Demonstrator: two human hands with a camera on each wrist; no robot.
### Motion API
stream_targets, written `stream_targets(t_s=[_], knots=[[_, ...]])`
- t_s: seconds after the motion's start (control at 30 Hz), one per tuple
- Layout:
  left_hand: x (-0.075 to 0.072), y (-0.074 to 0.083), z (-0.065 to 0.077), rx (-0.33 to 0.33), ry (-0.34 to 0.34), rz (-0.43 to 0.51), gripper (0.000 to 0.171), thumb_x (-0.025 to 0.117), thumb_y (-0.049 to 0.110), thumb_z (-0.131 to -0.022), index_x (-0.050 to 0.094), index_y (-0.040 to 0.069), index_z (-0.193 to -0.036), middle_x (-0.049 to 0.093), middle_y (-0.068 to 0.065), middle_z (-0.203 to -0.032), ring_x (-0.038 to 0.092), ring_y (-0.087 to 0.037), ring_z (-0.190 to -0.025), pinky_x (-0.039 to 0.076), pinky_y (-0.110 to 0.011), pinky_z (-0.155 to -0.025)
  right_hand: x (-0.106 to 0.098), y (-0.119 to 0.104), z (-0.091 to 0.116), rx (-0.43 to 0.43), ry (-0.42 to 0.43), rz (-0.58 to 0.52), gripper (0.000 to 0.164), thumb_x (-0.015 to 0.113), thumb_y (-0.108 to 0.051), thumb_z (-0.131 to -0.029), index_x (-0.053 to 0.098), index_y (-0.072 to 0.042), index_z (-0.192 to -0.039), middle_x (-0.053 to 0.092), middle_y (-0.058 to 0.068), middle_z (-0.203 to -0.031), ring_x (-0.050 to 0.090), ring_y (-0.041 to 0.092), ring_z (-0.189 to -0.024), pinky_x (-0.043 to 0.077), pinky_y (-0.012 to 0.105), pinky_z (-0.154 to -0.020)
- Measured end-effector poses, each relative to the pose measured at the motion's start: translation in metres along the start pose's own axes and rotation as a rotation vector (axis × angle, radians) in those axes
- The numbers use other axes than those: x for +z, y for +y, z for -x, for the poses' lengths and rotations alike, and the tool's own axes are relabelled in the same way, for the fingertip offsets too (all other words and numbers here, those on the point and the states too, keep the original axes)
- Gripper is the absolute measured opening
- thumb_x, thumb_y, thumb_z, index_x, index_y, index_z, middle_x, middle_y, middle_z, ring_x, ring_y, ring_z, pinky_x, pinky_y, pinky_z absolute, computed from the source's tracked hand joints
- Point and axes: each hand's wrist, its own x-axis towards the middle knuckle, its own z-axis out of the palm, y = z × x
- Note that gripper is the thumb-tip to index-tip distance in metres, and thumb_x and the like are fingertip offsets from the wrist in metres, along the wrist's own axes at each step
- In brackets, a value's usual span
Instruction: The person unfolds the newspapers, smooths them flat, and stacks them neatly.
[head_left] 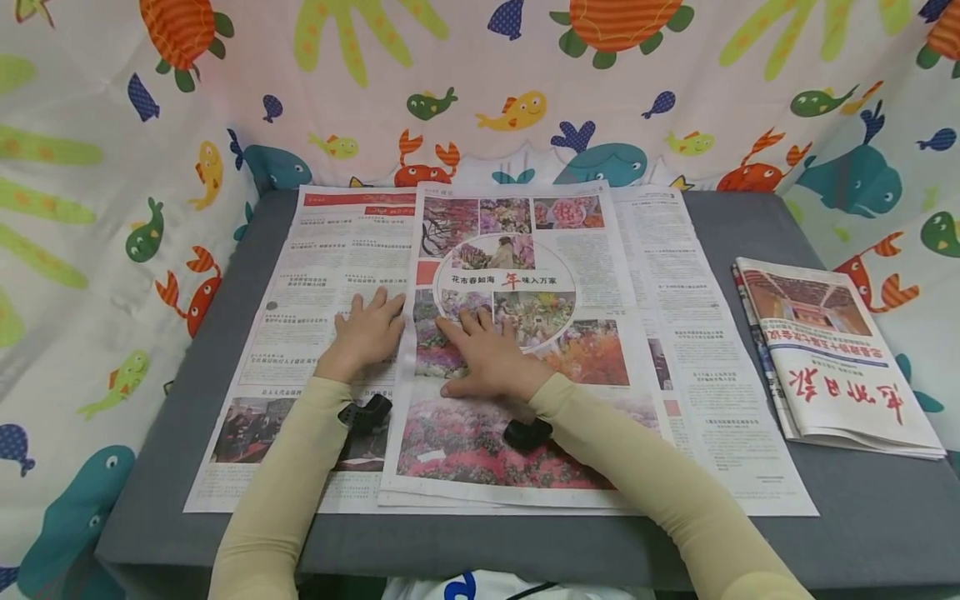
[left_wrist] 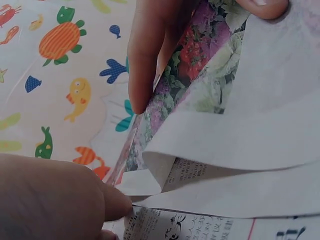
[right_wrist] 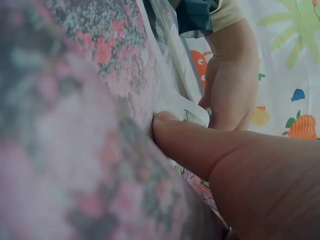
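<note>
My left hand [head_left: 365,333] rests with spread fingers on the left newspaper page [head_left: 300,333], right beside the edge of a narrower photo page [head_left: 502,446] of flowers. My right hand [head_left: 498,358] lies on that photo page, fingers spread over its pictures. In the right wrist view the right thumb [right_wrist: 187,137] touches the flower-printed paper [right_wrist: 107,65], and the left hand [right_wrist: 232,80] shows beyond it. The left wrist view has a curled, raised paper layer [left_wrist: 235,140] with print below it, and fingertips [left_wrist: 122,205] right at its edge.
A grey table [head_left: 750,221] bears the spread newspaper sheets. At the right a folded newspaper [head_left: 840,358] lies on a bundle of others. Behind and at both sides hangs a cloth [head_left: 465,67] printed with sea animals. Each wrist carries a black device [head_left: 528,435].
</note>
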Motion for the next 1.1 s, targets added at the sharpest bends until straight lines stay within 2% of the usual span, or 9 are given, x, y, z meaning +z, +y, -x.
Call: stream_targets(t_s=[0.13, 0.27, 0.4, 0.77, 0.83, 0.97, 1.1], knots=[[0.001, -0.001, -0.001, 0.003, -0.008, -0.010, 0.056, 0.037, 0.029, -0.108, 0.030, 0.015, -0.162, 0.012, -0.020, -0.171, 0.002, -0.057, -0.154, 0.008, -0.085, -0.112, -0.002, 0.001, 0.001, -0.005, 0.007, -0.042, 0.105, 0.075, -0.056, -0.087, 0.012, -0.027, -0.166, 0.009, 0.015, -0.173, 0.006, 0.045, -0.159, 0.008, 0.074, -0.121], [0.001, -0.003, -0.002, 0.018, -0.018, -0.006, 0.067, 0.048, 0.038, -0.104, 0.028, 0.013, -0.163, 0.010, -0.022, -0.171, 0.001, -0.057, -0.154, 0.007, -0.085, -0.111, -0.004, 0.003, 0.003, -0.012, 0.012, -0.070, 0.104, 0.075, -0.052, -0.088, 0.012, -0.027, -0.166, 0.009, 0.015, -0.173, 0.006, 0.045, -0.159, 0.008, 0.073, -0.121], [0.000, -0.002, -0.001, 0.020, -0.033, -0.019, 0.072, 0.053, 0.043, -0.103, 0.027, 0.013, -0.163, 0.009, -0.024, -0.171, 0.000, -0.058, -0.154, 0.008, -0.085, -0.111, -0.004, 0.004, 0.003, -0.022, 0.006, -0.090, 0.101, 0.075, -0.048, -0.090, 0.011, -0.027, -0.166, 0.010, 0.016, -0.173, 0.005, 0.044, -0.159, 0.006, 0.074, -0.121], [-0.001, 0.001, -0.001, 0.028, -0.045, -0.035, 0.060, 0.043, 0.031, -0.106, 0.029, 0.019, -0.163, 0.007, -0.023, -0.171, -0.001, -0.058, -0.154, 0.007, -0.085, -0.111, -0.010, 0.013, 0.006, -0.087, 0.034, -0.145, 0.088, 0.071, -0.023, -0.096, 0.017, -0.024, -0.166, 0.026, 0.016, -0.169, 0.020, 0.041, -0.157, 0.015, 0.071, -0.122], [0.000, 0.000, -0.001, 0.030, -0.045, -0.037, 0.059, 0.042, 0.030, -0.106, 0.029, 0.019, -0.162, 0.007, -0.024, -0.171, -0.001, -0.059, -0.154, 0.007, -0.085, -0.111, -0.011, 0.014, 0.006, -0.111, 0.052, -0.152, 0.087, 0.072, -0.017, -0.095, 0.020, -0.021, -0.165, 0.031, 0.016, -0.167, 0.027, 0.041, -0.155, 0.020, 0.069, -0.121], [0.002, -0.001, -0.002, 0.023, -0.050, -0.042, 0.059, 0.040, 0.031, -0.106, 0.028, 0.021, -0.163, 0.006, -0.023, -0.171, -0.002, -0.059, -0.154, 0.007, -0.085, -0.111, -0.012, 0.018, 0.005, -0.160, 0.098, -0.162, 0.083, 0.071, -0.005, -0.093, 0.028, -0.015, -0.163, 0.041, 0.015, -0.162, 0.044, 0.036, -0.146, 0.040, 0.055, -0.117], [0.003, -0.001, -0.002, 0.017, -0.053, -0.042, 0.058, 0.039, 0.031, -0.106, 0.029, 0.021, -0.162, 0.004, -0.023, -0.171, -0.004, -0.059, -0.153, 0.005, -0.085, -0.111, -0.015, 0.020, 0.007, -0.165, 0.109, -0.170, 0.078, 0.068, 0.002, -0.092, 0.033, -0.014, -0.161, 0.048, 0.013, -0.157, 0.058, 0.032, -0.133, 0.053, 0.042, -0.100]])
